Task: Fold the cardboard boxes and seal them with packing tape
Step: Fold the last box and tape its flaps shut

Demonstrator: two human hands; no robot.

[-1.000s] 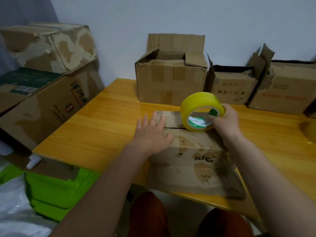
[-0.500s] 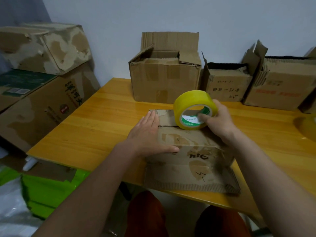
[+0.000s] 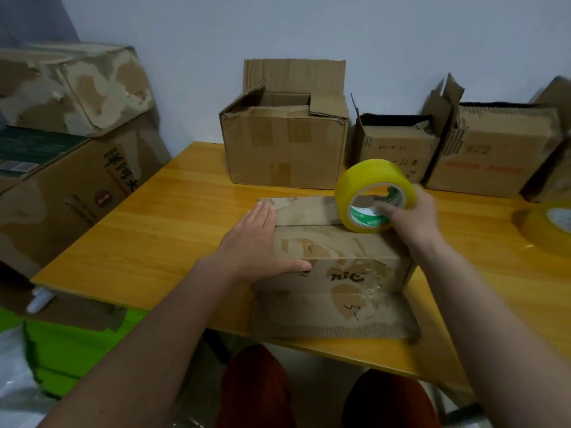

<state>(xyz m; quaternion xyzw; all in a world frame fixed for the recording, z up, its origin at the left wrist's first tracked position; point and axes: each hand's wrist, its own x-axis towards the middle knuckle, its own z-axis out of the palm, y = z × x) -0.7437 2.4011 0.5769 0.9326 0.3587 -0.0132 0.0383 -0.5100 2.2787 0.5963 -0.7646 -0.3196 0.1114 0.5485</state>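
In the head view, you are working at a glossy yellow wooden table (image 3: pixel 173 230), with a worn, flattened-looking brown cardboard box (image 3: pixel 336 251) sitting in front of you near the table's 6 o'clock edge. Its two top flaps are folded shut and meeting along a seam, and one lower flap (image 3: pixel 333 316) is lying flat towards you over the table edge.

Your left hand (image 3: pixel 256 245) is lying flat with straight fingers together, pressing on the box's left end at 9 o'clock, thumb stretched along the front top edge.

Your right hand (image 3: pixel 411 217) is gripping a roll of yellow packing tape (image 3: pixel 372 196), fingers hooked through its core, and is holding it on edge against the box top at about 2 o'clock, right on the seam.

At 12 o'clock an open brown carton (image 3: pixel 284 149) is standing by the wall, with two more open cartons (image 3: pixel 395 149) (image 3: pixel 494 156) to its right at 1 to 2 o'clock. A second tape roll (image 3: pixel 550 230), blurred, is lying on the table at 3 o'clock. Large stacked cartons (image 3: pixel 71 168) are sitting beside the table at 9 to 10 o'clock.
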